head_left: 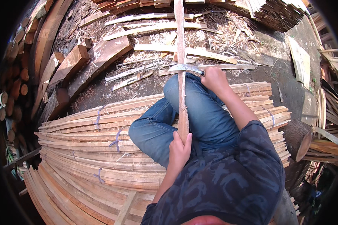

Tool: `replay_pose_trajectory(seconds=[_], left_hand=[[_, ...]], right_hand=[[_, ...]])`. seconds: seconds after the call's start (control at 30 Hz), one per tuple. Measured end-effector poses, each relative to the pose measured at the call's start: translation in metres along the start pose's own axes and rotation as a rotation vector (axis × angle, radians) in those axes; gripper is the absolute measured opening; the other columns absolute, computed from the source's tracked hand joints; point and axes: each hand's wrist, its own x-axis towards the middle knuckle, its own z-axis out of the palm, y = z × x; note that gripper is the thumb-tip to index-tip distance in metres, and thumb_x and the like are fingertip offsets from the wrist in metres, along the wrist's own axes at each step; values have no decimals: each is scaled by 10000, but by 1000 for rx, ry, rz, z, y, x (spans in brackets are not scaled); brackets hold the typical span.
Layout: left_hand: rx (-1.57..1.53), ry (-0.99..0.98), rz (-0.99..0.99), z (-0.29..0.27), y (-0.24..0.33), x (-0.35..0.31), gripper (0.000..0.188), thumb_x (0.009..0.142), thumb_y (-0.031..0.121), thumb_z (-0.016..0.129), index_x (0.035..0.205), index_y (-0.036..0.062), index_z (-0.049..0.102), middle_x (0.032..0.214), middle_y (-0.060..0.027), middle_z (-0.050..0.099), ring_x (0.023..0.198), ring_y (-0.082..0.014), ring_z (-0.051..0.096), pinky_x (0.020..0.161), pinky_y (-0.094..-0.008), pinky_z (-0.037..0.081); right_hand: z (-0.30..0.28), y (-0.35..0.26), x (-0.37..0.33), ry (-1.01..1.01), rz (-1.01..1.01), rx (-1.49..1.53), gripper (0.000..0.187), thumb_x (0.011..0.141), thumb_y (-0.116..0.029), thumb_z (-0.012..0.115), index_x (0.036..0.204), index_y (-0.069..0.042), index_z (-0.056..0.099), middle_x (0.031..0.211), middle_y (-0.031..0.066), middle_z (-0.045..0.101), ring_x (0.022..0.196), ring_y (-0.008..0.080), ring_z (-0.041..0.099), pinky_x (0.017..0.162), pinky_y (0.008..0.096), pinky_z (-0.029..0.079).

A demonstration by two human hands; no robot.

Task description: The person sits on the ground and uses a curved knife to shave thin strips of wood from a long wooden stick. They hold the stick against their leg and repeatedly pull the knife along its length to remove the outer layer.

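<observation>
A long, narrow wooden strip (181, 45) runs from my lap away to the far edge of the view, over my raised knee. My left hand (180, 149) is closed round its near end, close to my body. In my right hand (214, 79) is the dark handle of a knife with a curved, pale metal blade (184, 68). The blade lies across the strip just beyond my knee, pointing left. Whether its edge is cutting into the wood cannot be made out.
Bundles of wooden strips (101, 148) tied with purple bands lie under and beside me. Loose slats (184, 50) and curled shavings cover the ground ahead. Thick beams (97, 62) and stacked logs (15, 90) stand at the left. A stack of cut strips (278, 15) sits far right, a log (298, 140) nearer.
</observation>
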Motion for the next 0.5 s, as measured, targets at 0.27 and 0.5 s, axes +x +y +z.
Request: replay_pose_trajectory(seconds=[0.27, 0.5], left_hand=[[-55, -28, -38, 6, -7, 1, 437, 934, 367, 556, 921, -54, 440, 760, -360, 578, 776, -542, 570, 653, -541, 441], [-32, -13, -20, 3, -2, -3, 430, 930, 372, 563, 896, -38, 436, 734, -347, 583, 741, -535, 576, 633, -544, 445]], right_hand=[[3, -8, -31, -48, -9, 65, 209, 777, -238, 666, 762, -31, 696, 714, 189, 665, 698, 342, 677, 651, 437, 548], [-7, 46, 56, 166, 41, -86, 235, 764, -248, 657, 810, -23, 706, 790, 186, 688, 775, 348, 686, 687, 428, 548]])
